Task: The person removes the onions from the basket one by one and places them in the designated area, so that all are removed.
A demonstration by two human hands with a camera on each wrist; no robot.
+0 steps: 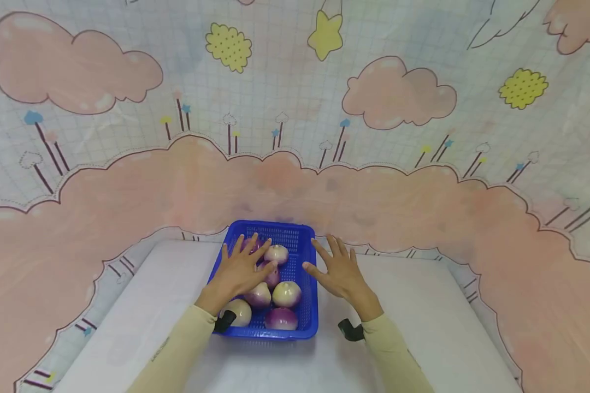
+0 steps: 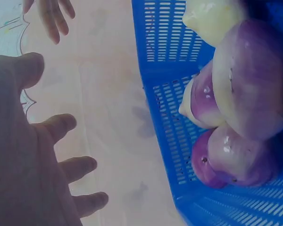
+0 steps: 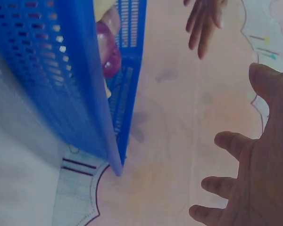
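A blue plastic basket (image 1: 313, 305) with slotted walls holds several shiny purple-and-white onions (image 1: 286, 295), some with pointed tips. In the head view my left hand (image 1: 243, 267) hovers over the basket's left half with its fingers spread, hiding part of the onions behind it. My right hand (image 1: 341, 275) is just beyond the right rim, its fingers also straight and apart. The left wrist view shows the left hand (image 2: 28, 146) holding nothing, away from the onions (image 2: 250, 80). In the right wrist view, bare space separates the right hand (image 3: 259, 160) from the basket (image 3: 80, 70).
The basket stands on a white-covered table (image 1: 413, 338). Behind it hangs a cloth backdrop (image 1: 398, 207) printed with clouds and stars, close to the basket's far edge. A dark strap piece (image 1: 350, 330) sticks out at the right wrist, and another (image 1: 224, 321) at the left.
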